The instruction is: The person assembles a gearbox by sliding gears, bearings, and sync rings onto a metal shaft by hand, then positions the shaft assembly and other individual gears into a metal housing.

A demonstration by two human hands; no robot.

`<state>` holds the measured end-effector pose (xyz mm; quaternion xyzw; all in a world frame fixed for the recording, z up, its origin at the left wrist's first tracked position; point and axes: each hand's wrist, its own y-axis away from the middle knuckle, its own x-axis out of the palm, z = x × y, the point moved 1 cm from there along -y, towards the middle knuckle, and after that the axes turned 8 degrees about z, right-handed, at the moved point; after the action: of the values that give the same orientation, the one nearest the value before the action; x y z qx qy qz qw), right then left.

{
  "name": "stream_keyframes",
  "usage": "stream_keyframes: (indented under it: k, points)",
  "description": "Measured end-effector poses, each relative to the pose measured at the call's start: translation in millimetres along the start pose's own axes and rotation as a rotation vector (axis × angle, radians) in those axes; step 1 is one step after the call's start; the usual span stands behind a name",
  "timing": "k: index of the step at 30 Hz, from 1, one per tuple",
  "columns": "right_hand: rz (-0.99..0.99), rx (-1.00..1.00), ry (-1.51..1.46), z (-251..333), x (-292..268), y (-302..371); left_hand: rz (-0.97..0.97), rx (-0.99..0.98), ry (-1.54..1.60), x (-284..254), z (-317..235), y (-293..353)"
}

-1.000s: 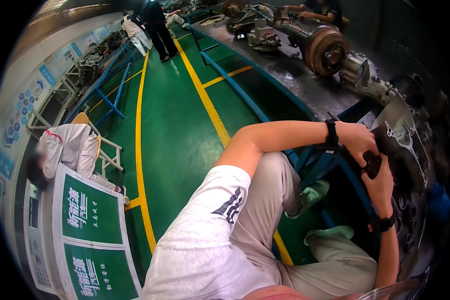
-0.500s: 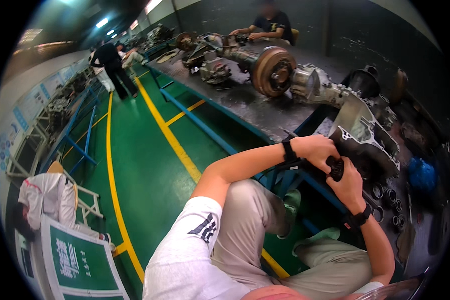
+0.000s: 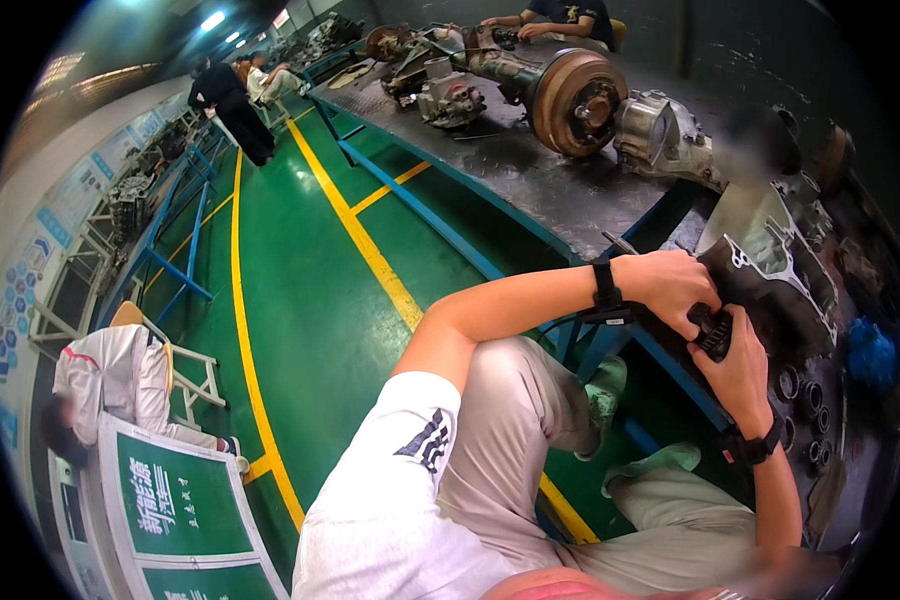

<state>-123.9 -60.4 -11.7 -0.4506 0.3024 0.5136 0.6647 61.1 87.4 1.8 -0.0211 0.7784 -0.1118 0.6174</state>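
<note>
I hold a small dark toothed gear [image 3: 714, 336] between both hands, just in front of the bench's near edge. My left hand [image 3: 667, 287] is closed on its far left side with bent fingers. My right hand [image 3: 736, 362] wraps round its near right side, thumb up. The fingers cover much of the gear, so its full shape is hidden. Right behind it lies an opened grey metal gearbox housing [image 3: 750, 225] with a dark cavity. Several metal rings [image 3: 818, 420] lie on the bench beside my right hand.
The metal bench [image 3: 490, 165] bears a rusty brake drum [image 3: 575, 103] on an axle and a silver casting [image 3: 660, 132]. A blue crumpled bag [image 3: 872, 353] lies at the right. A seated person [image 3: 570, 20] works across the bench. A thin rod [image 3: 620, 243] sticks out near my left wrist.
My view has shifted, so the bench and both hands appear farther right. Both hands stay closed round the gear, which shows a little more of its teeth.
</note>
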Motion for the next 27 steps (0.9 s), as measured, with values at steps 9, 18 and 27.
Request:
stream_keyframes:
  k: [9, 18, 27]
  points:
    - [0.018, 0.031, -0.004, -4.3, -8.7, 8.1, -0.029, 0.027, -0.002, -2.8, 0.6, 2.2]
    - [0.140, 0.187, -0.091, -5.1, -35.0, 30.5, 0.015, 0.007, -0.010, -0.9, 2.9, 10.3]
    - [0.098, 0.108, -0.002, -66.8, -65.6, 47.3, -0.031, -0.124, 0.077, -3.3, 9.8, 19.6]
